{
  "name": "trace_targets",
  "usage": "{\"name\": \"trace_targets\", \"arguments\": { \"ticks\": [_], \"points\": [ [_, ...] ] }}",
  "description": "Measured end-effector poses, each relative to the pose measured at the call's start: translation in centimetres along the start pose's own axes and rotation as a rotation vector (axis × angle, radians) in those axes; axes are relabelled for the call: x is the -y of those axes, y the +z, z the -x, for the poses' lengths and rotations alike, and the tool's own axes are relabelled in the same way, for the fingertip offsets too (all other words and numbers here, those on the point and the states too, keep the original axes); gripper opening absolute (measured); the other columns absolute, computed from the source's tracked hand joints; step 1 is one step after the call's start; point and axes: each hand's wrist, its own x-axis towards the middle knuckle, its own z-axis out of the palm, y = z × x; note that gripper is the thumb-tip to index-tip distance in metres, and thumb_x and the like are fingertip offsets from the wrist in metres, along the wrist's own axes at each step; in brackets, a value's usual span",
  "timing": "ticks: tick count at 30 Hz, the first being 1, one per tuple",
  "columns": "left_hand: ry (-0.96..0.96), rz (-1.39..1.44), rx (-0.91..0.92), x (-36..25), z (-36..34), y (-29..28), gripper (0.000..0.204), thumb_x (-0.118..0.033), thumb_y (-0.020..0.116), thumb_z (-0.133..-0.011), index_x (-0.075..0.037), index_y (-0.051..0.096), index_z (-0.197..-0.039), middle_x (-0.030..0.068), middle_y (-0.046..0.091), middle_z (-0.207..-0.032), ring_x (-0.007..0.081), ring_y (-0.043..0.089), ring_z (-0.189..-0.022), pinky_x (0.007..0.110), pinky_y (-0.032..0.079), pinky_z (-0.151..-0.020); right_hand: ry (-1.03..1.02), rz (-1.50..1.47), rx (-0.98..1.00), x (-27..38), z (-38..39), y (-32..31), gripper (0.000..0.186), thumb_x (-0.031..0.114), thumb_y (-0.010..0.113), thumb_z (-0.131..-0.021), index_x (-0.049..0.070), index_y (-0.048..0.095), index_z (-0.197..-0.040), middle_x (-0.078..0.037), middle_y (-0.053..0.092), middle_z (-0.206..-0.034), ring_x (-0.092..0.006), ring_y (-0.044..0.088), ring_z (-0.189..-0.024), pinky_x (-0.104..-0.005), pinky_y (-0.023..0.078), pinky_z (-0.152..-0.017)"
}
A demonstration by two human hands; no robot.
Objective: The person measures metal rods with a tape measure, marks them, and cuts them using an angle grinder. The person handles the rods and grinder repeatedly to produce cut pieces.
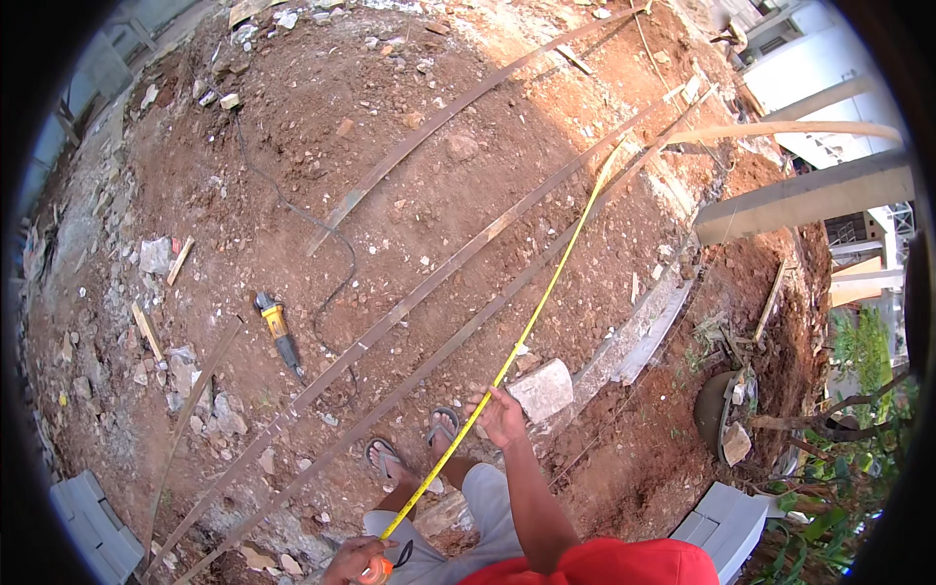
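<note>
Bottom centre, your left hand (pixel 347 563) clasps the tape case (pixel 375 571); lower centre, your loosely curled right hand (pixel 502 418) holds its blade (pixel 531 322).

The left hand (pixel 347 560) holds an orange tape case (pixel 375 570), the right hand (pixel 503 419) touching its yellow blade (pixel 507 364).

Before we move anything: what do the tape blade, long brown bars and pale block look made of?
Tape blade: probably coated metal; thin, bright yellow, straight. Long brown bars: likely steel; dull, rust-toned. Pale block: stone or concrete; rough, matte, can't tell which.
</note>
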Motion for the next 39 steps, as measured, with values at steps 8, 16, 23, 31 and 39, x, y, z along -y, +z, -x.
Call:
{"name": "trace_targets", "arguments": {
  "ticks": [8,16,23,31,39],
  "points": [
    [0.070,-0.199,0.113,-1.7,-5.6,-5.2,0.031,-0.029,0.069,-0.101,-0.007,0.083,-0.117,0.0028,0.073,-0.087,0.0091,0.062,-0.084,0.027,0.051,-0.082,-0.212,-0.067,-0.011,3.7,-10.0,-4.1,0.028,0.036,0.053,-0.111,0.008,0.061,-0.114,-0.012,0.069,-0.097,-0.0335,0.071,-0.092,-0.0514,0.058,-0.088],
    [0.379,-0.194,0.132,-6.0,-20.8,-8.5,0.036,-0.035,0.065,-0.104,-0.007,0.081,-0.122,0.0001,0.073,-0.090,0.0091,0.060,-0.086,0.027,0.050,-0.083,-0.011,0.172,0.270,-5.6,-12.4,-1.2,0.033,0.035,0.055,-0.110,0.005,0.063,-0.120,-0.022,0.072,-0.122,-0.0404,0.069,-0.119,-0.0527,0.054,-0.106],
    [0.453,-0.236,0.153,-2.1,-35.0,-13.5,0.038,-0.035,0.067,-0.103,-0.004,0.081,-0.121,0.0034,0.079,-0.111,0.0117,0.067,-0.106,0.028,0.051,-0.096,-0.450,-0.033,0.205,-0.6,-26.0,-3.9,0.039,0.044,0.053,-0.111,0.007,0.058,-0.123,-0.011,0.068,-0.102,-0.0287,0.067,-0.092,-0.0448,0.056,-0.089],
    [0.605,-0.190,0.116,-2.3,-41.2,-13.3,0.039,-0.037,0.068,-0.105,-0.003,0.079,-0.123,0.0004,0.076,-0.102,0.0095,0.065,-0.094,0.027,0.052,-0.087,-0.316,0.235,0.545,-7.8,-24.8,-3.5,0.028,0.031,0.054,-0.110,0.006,0.065,-0.105,-0.015,0.073,-0.103,-0.0320,0.072,-0.102,-0.0487,0.057,-0.098],
    [0.747,-0.272,-0.014,-4.2,-39.1,-10.9,0.051,-0.055,0.063,-0.105,-0.006,0.072,-0.118,-0.0025,0.063,-0.095,0.0086,0.057,-0.093,0.028,0.048,-0.084,-0.417,0.276,0.607,-10.1,-21.9,-1.1,0.034,0.034,0.049,-0.113,0.005,0.066,-0.105,-0.015,0.071,-0.105,-0.0330,0.069,-0.108,-0.0513,0.054,-0.099]
  ]
}}
